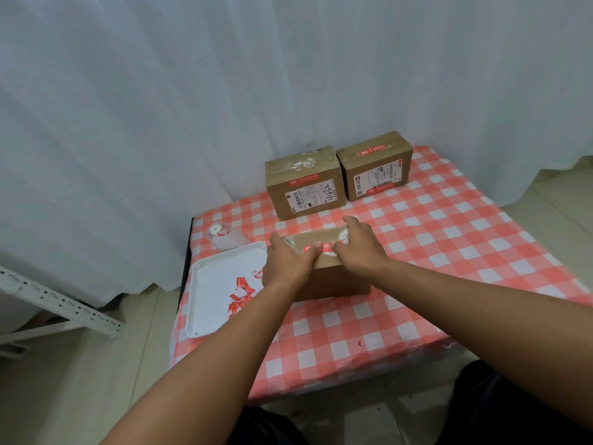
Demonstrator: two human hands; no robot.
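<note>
A brown cardboard box (333,281) stands on the red-and-white checked tablecloth (449,252) in front of me. Clear tape and a red-and-white label (324,248) run across its top. My left hand (288,261) lies on the box's left top edge, its fingers curled toward the label. My right hand (359,245) lies over the right top edge, thumb and fingers bent at the label. Both hands seem to pinch the label or tape; the fingertips hide the exact contact.
Two more taped brown boxes (305,184) (375,168) with shipping labels stand at the back against a white curtain. A white tray (221,287) holding torn red label scraps lies left of the box. A small roll of white paper (221,234) sits behind it. A metal rack (64,309) lies on the floor at left.
</note>
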